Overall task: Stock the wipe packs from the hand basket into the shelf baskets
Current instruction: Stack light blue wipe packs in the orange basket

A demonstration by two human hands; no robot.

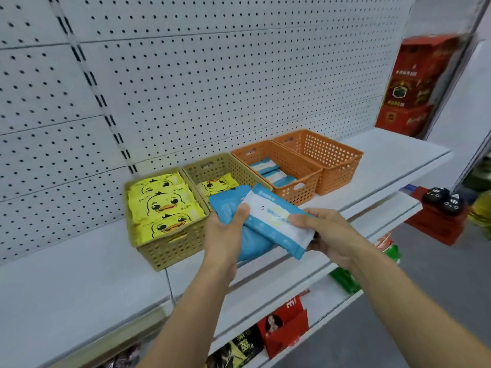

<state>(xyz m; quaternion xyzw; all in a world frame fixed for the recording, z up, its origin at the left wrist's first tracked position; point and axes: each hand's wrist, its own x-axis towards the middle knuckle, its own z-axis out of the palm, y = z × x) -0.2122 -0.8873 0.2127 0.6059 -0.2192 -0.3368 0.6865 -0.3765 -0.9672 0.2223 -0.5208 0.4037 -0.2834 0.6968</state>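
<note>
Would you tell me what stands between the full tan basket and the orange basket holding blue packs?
In the head view, a second tan perforated plastic basket holding a yellow duck-print wipe pack.

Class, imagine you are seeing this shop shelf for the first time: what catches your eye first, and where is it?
The bright yellow duck-print wipe packs filling the tan plastic lattice basket at the left of the white shelf stand out first. In the middle foreground, the left hand and the right hand both grip blue-and-white soft wipe packs above the shelf's front edge.
</note>
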